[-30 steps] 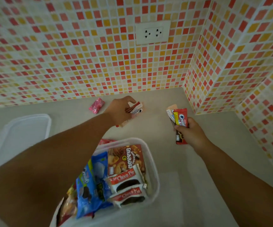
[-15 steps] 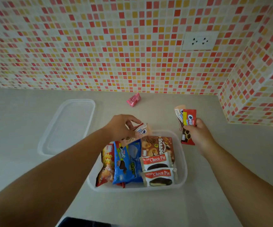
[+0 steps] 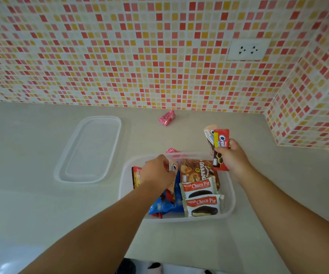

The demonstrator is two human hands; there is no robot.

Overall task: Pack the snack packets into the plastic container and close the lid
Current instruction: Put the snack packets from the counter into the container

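Packets, light, crinkly and slick, best pinched at a sealed end: left hand (image 3: 157,173) clamped on one small packet (image 3: 173,166) inside the plastic container (image 3: 231,202), right hand (image 3: 232,158) gripping red packets (image 3: 220,147) over its far-right corner, lid (image 3: 89,149) left of it.

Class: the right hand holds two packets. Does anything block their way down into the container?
Nothing visible blocks it. The right hand holds the packets above the container at its far right corner; the lid lies off to the left.
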